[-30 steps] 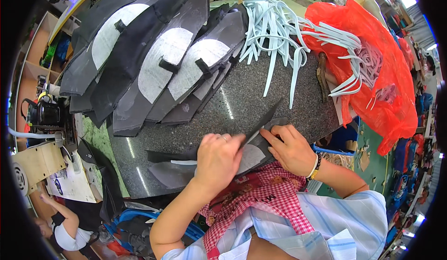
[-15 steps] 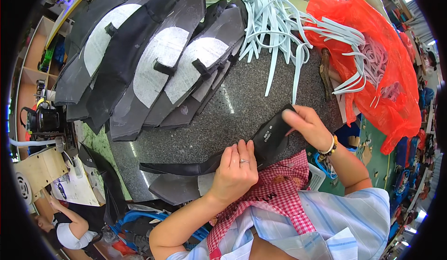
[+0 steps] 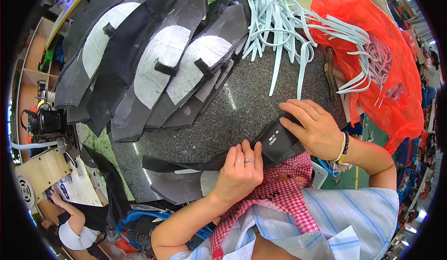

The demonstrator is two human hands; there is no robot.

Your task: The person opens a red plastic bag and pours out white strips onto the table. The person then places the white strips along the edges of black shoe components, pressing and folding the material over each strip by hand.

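A long black, flexible leather-like piece [image 3: 275, 143] with small white printing runs across the near edge of the stone worktop. My left hand [image 3: 238, 172], with a ring on it, is closed around its middle, the fingertips pressed on top. At its right end my right hand [image 3: 320, 128] grips the end between thumb and fingers, curving it slightly. The part beneath my left palm is hidden. Under the loose left end lies a grey panel [image 3: 174, 186] with a pale patch, and a thin white strip [image 3: 187, 171] shows beside it.
Stacked dark panels [image 3: 125, 113] with white half-round patches cover the far left. Pale blue laces [image 3: 274, 36] lie at the far middle, beside a stick [image 3: 329, 74] and a red plastic bag [image 3: 400, 87] holding more laces. Another person [image 3: 74, 227] works at the lower left.
My right hand has turned over the end of the black piece, its fingers now reaching across the far side. The left hand has shifted slightly right, keeping its hold.
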